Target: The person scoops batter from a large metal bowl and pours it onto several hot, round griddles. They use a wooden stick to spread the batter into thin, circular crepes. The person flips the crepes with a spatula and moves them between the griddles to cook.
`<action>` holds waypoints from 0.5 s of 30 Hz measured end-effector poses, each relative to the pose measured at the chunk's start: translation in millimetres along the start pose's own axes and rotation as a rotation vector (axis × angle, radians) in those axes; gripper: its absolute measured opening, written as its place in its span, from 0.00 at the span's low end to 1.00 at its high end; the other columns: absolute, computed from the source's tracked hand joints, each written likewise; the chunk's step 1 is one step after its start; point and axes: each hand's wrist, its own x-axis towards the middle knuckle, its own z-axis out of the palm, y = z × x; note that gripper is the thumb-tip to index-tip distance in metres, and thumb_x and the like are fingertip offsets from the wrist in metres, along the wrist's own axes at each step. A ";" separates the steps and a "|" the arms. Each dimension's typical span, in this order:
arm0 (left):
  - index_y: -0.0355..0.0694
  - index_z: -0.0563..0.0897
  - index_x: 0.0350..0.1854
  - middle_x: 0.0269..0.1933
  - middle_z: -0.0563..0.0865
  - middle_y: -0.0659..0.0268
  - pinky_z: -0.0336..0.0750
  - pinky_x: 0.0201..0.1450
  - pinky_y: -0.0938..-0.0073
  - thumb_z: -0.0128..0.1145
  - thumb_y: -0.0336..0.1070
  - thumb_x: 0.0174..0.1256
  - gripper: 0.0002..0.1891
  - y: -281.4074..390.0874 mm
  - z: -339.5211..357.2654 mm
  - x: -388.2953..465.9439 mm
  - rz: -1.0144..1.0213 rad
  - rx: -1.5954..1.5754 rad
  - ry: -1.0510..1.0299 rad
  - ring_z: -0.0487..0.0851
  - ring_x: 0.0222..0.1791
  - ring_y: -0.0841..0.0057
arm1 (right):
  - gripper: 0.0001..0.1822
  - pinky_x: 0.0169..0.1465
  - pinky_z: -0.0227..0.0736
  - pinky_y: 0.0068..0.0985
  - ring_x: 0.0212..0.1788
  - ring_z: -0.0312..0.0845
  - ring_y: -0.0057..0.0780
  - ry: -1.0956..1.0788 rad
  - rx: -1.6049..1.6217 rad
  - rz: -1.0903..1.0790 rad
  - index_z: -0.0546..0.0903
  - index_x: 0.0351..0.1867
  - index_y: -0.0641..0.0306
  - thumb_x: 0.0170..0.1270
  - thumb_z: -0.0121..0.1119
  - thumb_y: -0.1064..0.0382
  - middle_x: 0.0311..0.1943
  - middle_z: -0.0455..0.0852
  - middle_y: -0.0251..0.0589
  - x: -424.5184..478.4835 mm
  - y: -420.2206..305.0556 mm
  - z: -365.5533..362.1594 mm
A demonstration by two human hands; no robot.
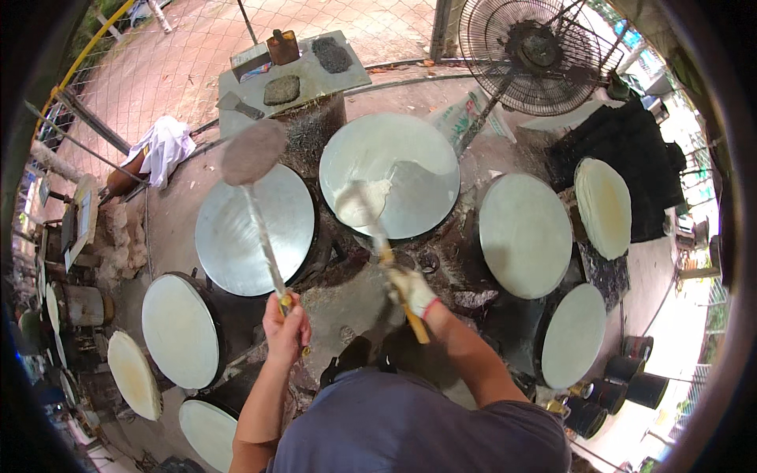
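Note:
My left hand [287,328] grips the handle of a long ladle [253,152], its round head blurred above the far edge of a bare metal griddle [257,230]. In a white glove, my right hand [412,290] is closed on the wooden handle of a round-headed spreading tool [355,201]. That tool's blurred head rests on or just over pale batter at the near left of the centre griddle [429,201]. Batter coats the far and left parts of this griddle; bare metal shows at its near right.
Batter-coated griddles stand at right [525,236], lower right [573,337] and left [180,331]. Stacks of flatbreads lie at far right [603,207] and lower left [134,375]. A table [319,77] and a caged fan [538,53] stand beyond.

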 end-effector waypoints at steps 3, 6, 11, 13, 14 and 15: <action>0.40 0.69 0.46 0.18 0.65 0.70 0.56 0.08 0.81 0.48 0.33 0.69 0.08 33.8 -25.9 -10.1 -0.126 -0.297 -0.081 0.59 0.07 0.84 | 0.12 0.29 0.68 0.24 0.24 0.74 0.25 -0.040 -0.095 -0.176 0.83 0.43 0.60 0.65 0.58 0.56 0.26 0.81 0.29 46.9 31.5 72.1; 0.39 0.70 0.53 0.17 0.62 0.72 0.55 0.07 0.83 0.44 0.37 0.72 0.13 31.0 -81.6 -36.4 -0.165 -0.443 -0.043 0.58 0.07 0.87 | 0.22 0.37 0.71 0.33 0.31 0.77 0.40 0.366 -0.111 -0.322 0.81 0.44 0.67 0.64 0.55 0.47 0.29 0.84 0.44 74.3 57.3 87.8; 0.39 0.69 0.57 0.18 0.64 0.71 0.57 0.08 0.83 0.40 0.36 0.73 0.14 14.6 -144.7 -77.3 -0.209 -0.614 -0.059 0.59 0.07 0.86 | 0.24 0.49 0.70 0.44 0.46 0.77 0.56 0.704 -0.281 -0.089 0.77 0.50 0.64 0.66 0.49 0.45 0.41 0.81 0.60 43.4 59.2 156.4; 0.39 0.69 0.57 0.18 0.64 0.70 0.57 0.09 0.83 0.40 0.35 0.73 0.14 11.4 -156.6 -89.1 -0.245 -0.652 -0.054 0.59 0.08 0.86 | 0.23 0.51 0.69 0.45 0.48 0.76 0.58 0.472 -0.173 -0.304 0.77 0.50 0.62 0.66 0.49 0.46 0.39 0.82 0.60 68.6 64.6 161.8; 0.40 0.68 0.57 0.18 0.64 0.70 0.58 0.09 0.83 0.41 0.34 0.73 0.14 10.3 -161.5 -94.8 -0.258 -0.669 -0.046 0.60 0.08 0.86 | 0.21 0.47 0.71 0.43 0.44 0.78 0.56 0.573 -0.640 -0.170 0.78 0.48 0.64 0.66 0.50 0.48 0.37 0.82 0.58 61.9 57.1 146.2; 0.40 0.69 0.56 0.19 0.65 0.70 0.57 0.09 0.82 0.41 0.33 0.72 0.13 10.2 -165.0 -100.0 -0.265 -0.676 -0.050 0.60 0.07 0.86 | 0.19 0.30 0.70 0.36 0.25 0.75 0.33 0.709 -0.717 -0.304 0.80 0.41 0.65 0.65 0.55 0.49 0.21 0.79 0.38 71.4 67.4 125.1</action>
